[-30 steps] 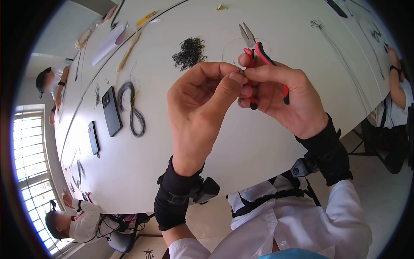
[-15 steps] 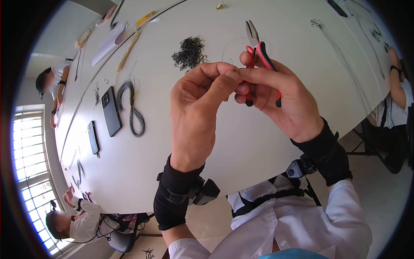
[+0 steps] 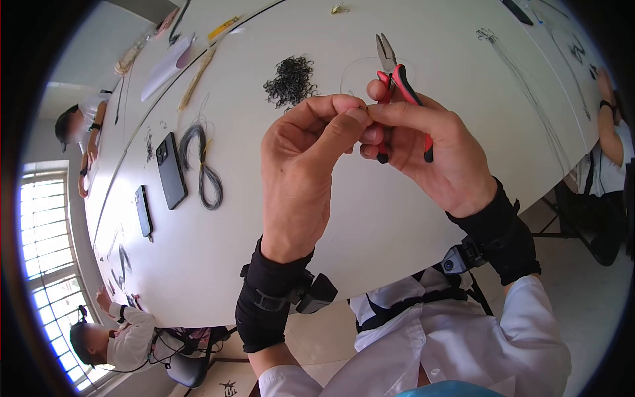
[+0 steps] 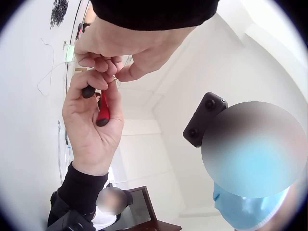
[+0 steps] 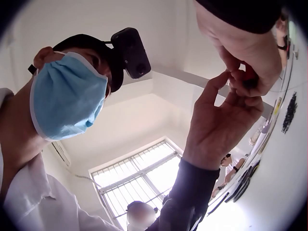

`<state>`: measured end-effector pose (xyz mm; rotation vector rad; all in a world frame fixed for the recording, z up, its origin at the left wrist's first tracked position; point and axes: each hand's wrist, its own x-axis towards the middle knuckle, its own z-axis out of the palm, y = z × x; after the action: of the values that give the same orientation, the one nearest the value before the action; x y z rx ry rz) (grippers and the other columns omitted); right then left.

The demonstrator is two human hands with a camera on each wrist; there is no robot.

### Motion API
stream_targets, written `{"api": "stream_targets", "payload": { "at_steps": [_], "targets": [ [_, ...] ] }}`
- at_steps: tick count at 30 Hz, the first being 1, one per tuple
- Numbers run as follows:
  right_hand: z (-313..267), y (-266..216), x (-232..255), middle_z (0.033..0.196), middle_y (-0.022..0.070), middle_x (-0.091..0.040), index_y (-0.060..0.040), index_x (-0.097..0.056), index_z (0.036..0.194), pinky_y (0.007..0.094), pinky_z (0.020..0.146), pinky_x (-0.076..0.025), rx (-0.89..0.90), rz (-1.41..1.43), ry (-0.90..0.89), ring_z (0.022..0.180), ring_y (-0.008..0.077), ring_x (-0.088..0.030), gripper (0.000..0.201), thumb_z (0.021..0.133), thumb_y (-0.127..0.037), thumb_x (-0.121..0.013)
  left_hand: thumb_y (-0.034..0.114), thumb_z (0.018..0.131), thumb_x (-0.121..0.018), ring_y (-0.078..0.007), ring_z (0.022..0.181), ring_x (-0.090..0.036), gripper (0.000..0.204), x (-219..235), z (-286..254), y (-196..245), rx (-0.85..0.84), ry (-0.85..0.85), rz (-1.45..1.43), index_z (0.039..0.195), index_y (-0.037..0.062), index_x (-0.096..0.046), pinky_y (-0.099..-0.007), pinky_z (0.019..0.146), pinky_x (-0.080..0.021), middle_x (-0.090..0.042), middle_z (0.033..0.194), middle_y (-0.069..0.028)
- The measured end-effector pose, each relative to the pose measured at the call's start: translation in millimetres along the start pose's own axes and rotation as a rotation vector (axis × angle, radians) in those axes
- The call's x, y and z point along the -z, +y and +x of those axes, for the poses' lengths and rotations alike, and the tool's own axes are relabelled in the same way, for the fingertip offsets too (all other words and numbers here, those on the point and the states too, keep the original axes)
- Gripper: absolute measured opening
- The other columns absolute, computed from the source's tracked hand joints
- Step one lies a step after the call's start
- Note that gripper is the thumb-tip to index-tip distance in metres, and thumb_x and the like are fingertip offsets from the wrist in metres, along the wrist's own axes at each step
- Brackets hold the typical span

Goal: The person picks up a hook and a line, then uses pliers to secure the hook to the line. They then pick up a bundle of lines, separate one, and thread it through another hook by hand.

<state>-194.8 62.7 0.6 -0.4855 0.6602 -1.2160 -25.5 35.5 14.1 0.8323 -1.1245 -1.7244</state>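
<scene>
Head view: my left hand (image 3: 301, 165) and right hand (image 3: 430, 152) pinch a tiny wire piece (image 3: 366, 108) above the table (image 3: 397, 218); the right also curls around red pliers (image 3: 400, 83). I'd keep fingertips tight, twisting gently.

Pliers (image 3: 397, 79): bare grey metal nose with a dull sheen; handles sleeved in glossy red plastic with black tips. Table (image 3: 370, 218): smooth white top, faintly glossy. Ring heap (image 3: 291, 81) at 11 o'clock of the pliers: dark, fine metal wire, matt. Cable coil (image 3: 202, 165) at 9 o'clock: thin grey strands, slightly shiny. Phone (image 3: 171, 171) beside it: glossy black casing. Wrist bands (image 3: 268, 301): matt black cloth, with hard black plastic fittings. Shirt sleeves (image 3: 463, 351): smooth white cloth.
</scene>
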Motion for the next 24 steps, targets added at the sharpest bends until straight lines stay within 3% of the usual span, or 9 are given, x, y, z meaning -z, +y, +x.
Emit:
{"api": "stream_targets", "payload": {
  "at_steps": [10, 24],
  "targets": [
    [1.1, 0.0, 2.6, 0.086, 0.0057, -0.064, -0.0047, -0.061, 0.105, 0.0272, 0.075, -0.051, -0.011, 0.023, -0.016, 0.077, 0.0158, -0.064, 0.014, 0.095, -0.014, -0.066, 0.006, 0.096, -0.067, -0.0144, 0.082, -0.067, 0.015, -0.6, 0.8, -1.1, -0.025, 0.008, 0.004, 0.104, -0.0068, -0.066, -0.0292, 0.076, -0.053, -0.071, 0.09, -0.0101],
    [0.0, -2.3, 2.4, 0.083, 0.0047, -0.062, -0.0053, -0.062, 0.101, 0.0292, 0.077, -0.05, -0.033, 0.07, -0.019, 0.078, 0.0161, -0.062, 0.01, 0.095, -0.013, -0.065, 0.007, 0.096, -0.067, -0.0134, 0.082, -0.067, 0.017, -1.9, 0.9, -2.1, -0.025, 0.018, 0.035, 0.106, -0.0062, -0.066, -0.0273, 0.076, -0.051, -0.071, 0.09, -0.0087]
  ]
}}
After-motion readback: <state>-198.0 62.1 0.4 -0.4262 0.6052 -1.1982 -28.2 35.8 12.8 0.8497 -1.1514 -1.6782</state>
